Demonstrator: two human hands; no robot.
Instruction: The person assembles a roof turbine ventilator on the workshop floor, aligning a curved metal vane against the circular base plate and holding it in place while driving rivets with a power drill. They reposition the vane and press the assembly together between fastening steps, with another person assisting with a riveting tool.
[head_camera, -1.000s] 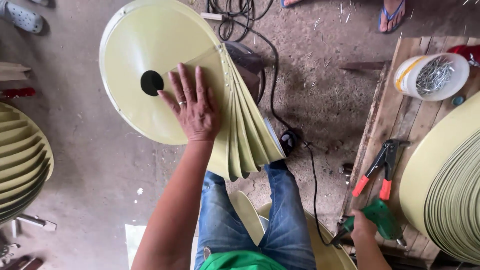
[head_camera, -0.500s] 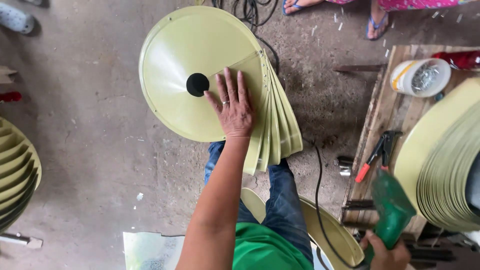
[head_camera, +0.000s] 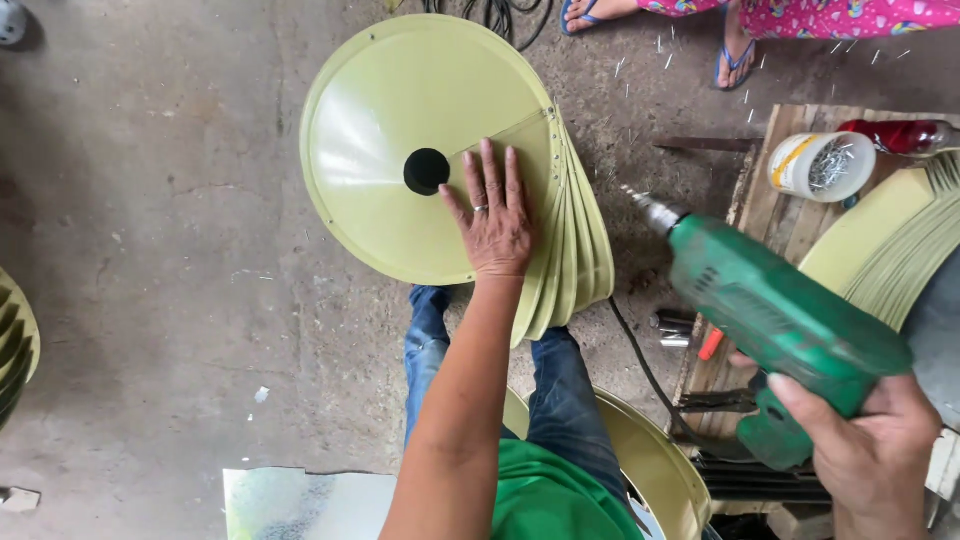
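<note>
My left hand (head_camera: 495, 215) lies flat, fingers spread, on a pale green metal cone (head_camera: 390, 150) with a black centre hole (head_camera: 427, 171). The cone rests on my knees, its overlapping seam flaps fanned out at the right (head_camera: 580, 260). My right hand (head_camera: 875, 450) grips a green electric drill (head_camera: 780, 320). The drill is raised at the right, its bit (head_camera: 645, 207) pointing up-left toward the cone's seam, a short way from it.
A wooden pallet (head_camera: 770, 200) at the right carries a white tub of nails (head_camera: 822, 165), pliers and a stack of pale green sheets (head_camera: 890, 250). Another person's sandalled feet (head_camera: 735, 60) stand at the top. More green cones lie at the left edge (head_camera: 15, 340) and under my legs (head_camera: 650, 460).
My right hand has lifted the drill from the pallet up toward the cone. The cone has shifted right in view and my left hand has slid closer to the centre hole.
</note>
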